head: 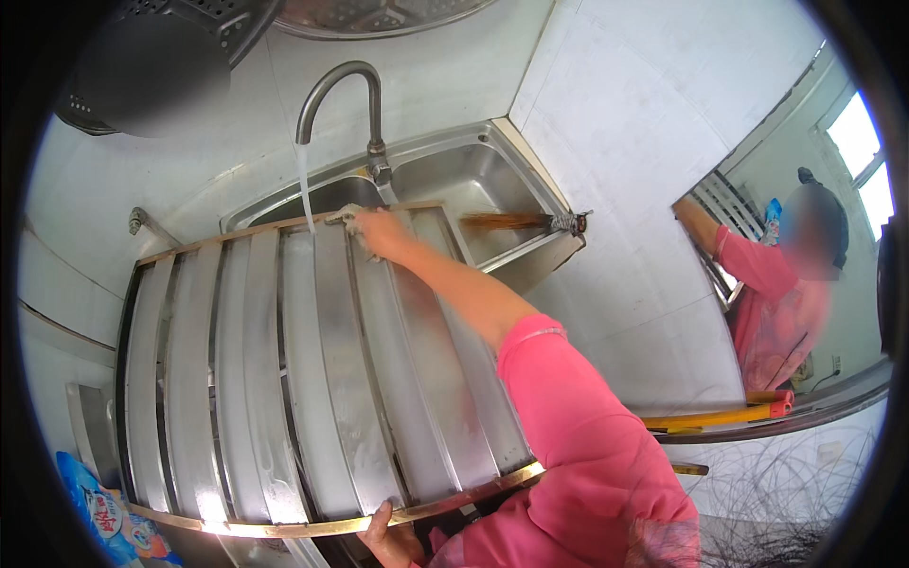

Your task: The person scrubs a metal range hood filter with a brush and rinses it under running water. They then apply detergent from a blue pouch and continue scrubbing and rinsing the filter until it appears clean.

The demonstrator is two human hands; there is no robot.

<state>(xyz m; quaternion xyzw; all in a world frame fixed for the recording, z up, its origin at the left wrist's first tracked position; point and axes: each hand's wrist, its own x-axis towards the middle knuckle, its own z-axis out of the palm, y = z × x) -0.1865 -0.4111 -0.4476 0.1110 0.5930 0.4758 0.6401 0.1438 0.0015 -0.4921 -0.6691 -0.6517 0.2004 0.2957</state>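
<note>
A large slatted stainless steel panel in a metal frame [334, 369] lies tilted across the front of a double-bowl sink [469, 170]. My right hand [383, 234] presses a grey, wet-looking cloth [348, 215] on the panel's far edge. Down at the near edge, my left hand [392, 536] grips the frame's rim, thumb on top and the fingers partly hidden below. From the curved faucet [341, 71], a stream of water falls at the far edge, left of the cloth. The slats look wet and shiny.
A brush with brown bristles [511, 221] lies across the right bowl. Perforated metal pans [245, 21] hang at the top left. A wall tap [142, 220] and a blue printed bag [96, 508] are at the left. A mirror [788, 284] and a yellow-handled tool [717, 417] are at the right.
</note>
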